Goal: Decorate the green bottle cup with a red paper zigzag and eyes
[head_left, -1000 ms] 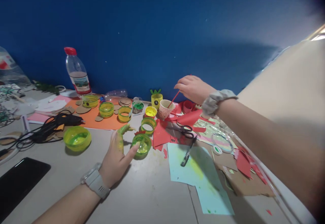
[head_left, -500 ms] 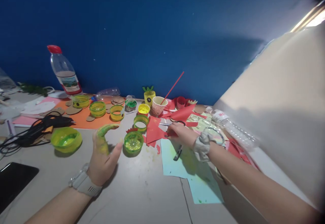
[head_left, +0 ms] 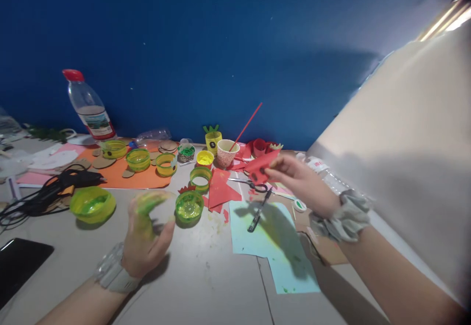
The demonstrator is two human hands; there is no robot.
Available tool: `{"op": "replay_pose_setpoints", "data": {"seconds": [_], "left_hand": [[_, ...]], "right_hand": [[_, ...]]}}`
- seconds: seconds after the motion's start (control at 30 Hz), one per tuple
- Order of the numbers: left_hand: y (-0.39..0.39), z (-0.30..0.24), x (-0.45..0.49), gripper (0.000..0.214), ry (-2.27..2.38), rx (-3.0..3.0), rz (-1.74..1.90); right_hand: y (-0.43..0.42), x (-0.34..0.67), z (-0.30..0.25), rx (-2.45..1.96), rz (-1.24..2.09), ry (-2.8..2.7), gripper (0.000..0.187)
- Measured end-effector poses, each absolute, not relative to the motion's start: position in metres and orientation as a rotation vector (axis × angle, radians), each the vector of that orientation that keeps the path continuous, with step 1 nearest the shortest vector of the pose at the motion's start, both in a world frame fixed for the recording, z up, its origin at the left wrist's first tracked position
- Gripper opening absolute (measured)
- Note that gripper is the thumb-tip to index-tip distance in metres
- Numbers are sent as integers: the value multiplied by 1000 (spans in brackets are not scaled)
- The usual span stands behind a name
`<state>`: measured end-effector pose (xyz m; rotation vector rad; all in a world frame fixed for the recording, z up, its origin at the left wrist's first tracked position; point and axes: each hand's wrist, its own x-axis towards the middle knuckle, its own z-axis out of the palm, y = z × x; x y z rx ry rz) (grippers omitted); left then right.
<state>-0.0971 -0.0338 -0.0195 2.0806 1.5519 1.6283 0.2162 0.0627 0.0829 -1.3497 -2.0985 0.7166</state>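
My right hand [head_left: 294,180] pinches a piece of red paper [head_left: 259,170] with dark spots on it and holds it up over the scissors [head_left: 250,184]. Below it a black pen [head_left: 259,212] lies on a light blue sheet [head_left: 253,241]. My left hand [head_left: 149,236], its fingers smeared with green and yellow paint, hovers over the table with thumb and fingers apart and nothing between them. Close to its fingertips stands a green painted bowl [head_left: 189,207] with a red jagged paper piece behind it. A green ring [head_left: 200,174] is just beyond that bowl.
Along the blue wall stand a red-capped bottle [head_left: 91,111], several painted rings on orange paper [head_left: 121,180], a yellow paint cup [head_left: 205,159] and a paper cup [head_left: 227,155] holding a red stick. A glue gun [head_left: 66,182], a phone [head_left: 22,266] and another green bowl [head_left: 92,204] are at left.
My right hand has lifted the red paper piece and moved right, uncovering the scissors and pen. My left hand keeps its curved pose. The view has shifted slightly.
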Motion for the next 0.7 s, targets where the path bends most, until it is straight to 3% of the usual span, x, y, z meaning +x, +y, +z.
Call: {"op": "replay_pose_setpoints", "data": {"seconds": [0.1,0.17,0.27,0.5,0.7], "left_hand": [[-55,0,-73,12,1399,2079,1368],[-66,15,-50,16,1376,1730,984],[-69,27,-20,29,1275,1426,724],[-51,9,11,29,1240,1292,904],[-49,-1,13,30,1246,1247,951]], "right_hand": [[40,206,76,-1275,929,-2171,19],[28,198,70,-1247,1003,-2196,19],[18,189,62,-1186,1122,-2211,15],[9,192,39,-1075,1226,-2186,28],[3,207,29,-1192,993,-2404,22]]}}
